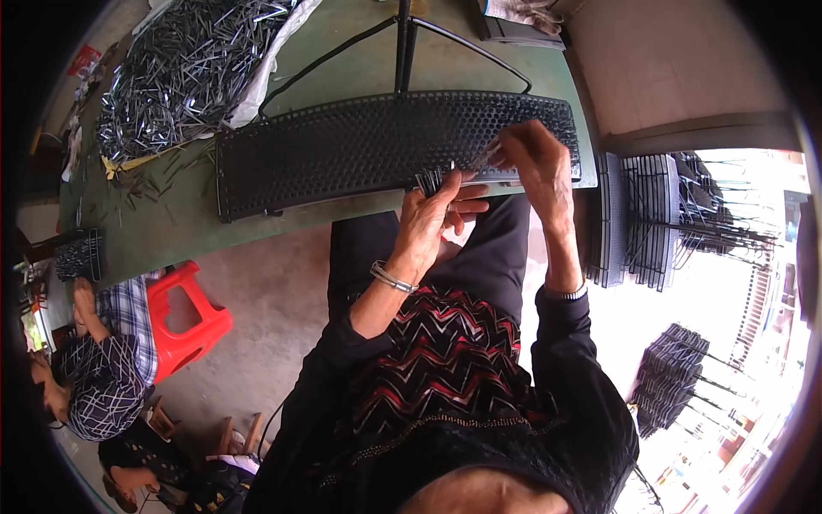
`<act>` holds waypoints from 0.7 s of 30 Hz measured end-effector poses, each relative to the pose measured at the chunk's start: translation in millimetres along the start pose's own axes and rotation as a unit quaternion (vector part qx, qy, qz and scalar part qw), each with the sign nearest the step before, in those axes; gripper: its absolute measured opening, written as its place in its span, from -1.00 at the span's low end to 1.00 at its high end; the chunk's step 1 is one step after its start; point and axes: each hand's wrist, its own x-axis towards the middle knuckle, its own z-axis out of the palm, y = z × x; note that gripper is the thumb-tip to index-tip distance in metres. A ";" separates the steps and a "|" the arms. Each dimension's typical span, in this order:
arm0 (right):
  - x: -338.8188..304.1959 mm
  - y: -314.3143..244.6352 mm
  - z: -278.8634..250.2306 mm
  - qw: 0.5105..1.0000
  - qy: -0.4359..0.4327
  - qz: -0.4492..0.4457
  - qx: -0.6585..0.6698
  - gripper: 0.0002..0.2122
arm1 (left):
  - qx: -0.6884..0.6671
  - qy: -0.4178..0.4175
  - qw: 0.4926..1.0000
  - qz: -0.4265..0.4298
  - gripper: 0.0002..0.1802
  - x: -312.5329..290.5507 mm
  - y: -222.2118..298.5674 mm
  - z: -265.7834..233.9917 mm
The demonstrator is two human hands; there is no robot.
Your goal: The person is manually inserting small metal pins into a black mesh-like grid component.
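Observation:
A long black rack with rows of small holes (pixel 334 154) lies across the front of the green table. Several short dark metal pieces, like thin tubes or pins (pixel 430 179), stick up in a bunch from my left hand (pixel 421 224), close to the rack's front edge. That hand's thumb presses on the bunch, and its other fingers curl loosely below. My right hand (pixel 539 167) is over the rack's right part, fingers pinched around a thin shiny metal piece (pixel 486 156) that is partly blurred. Some holes at the rack's right end look filled, though detail is hard to make out.
A big heap of loose metal pieces (pixel 193 73) sits on a white sack at the table's back left, some scattered beside it. A black metal frame (pixel 402 51) rises behind the rack. More racks (pixel 655 214) stack at right. At left are a red stool (pixel 214 325) and co-workers.

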 end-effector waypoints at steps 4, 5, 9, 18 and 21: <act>20.4 1.9 9.9 0.983 0.181 -0.041 -0.008 -0.88 | 0.043 -0.021 0.999 -0.024 -0.55 4.7 -7.6 -2.7; 25.5 4.6 13.2 0.976 0.207 -0.065 -0.015 -0.88 | 0.018 -0.024 0.999 -0.025 -0.55 4.9 -11.7 0.5; 44.3 22.8 20.6 0.963 0.242 -0.104 -0.064 -0.88 | -0.048 -0.053 0.997 -0.034 -0.58 7.4 -21.9 -4.4; 53.7 35.2 27.4 0.903 0.242 -0.214 -0.284 -0.92 | -0.051 -0.068 0.995 -0.045 -0.62 9.2 -22.7 -10.3; 56.9 28.4 26.0 0.917 0.217 -0.191 -0.276 -0.89 | -0.050 -0.049 0.996 -0.055 -0.64 6.3 -19.2 -6.4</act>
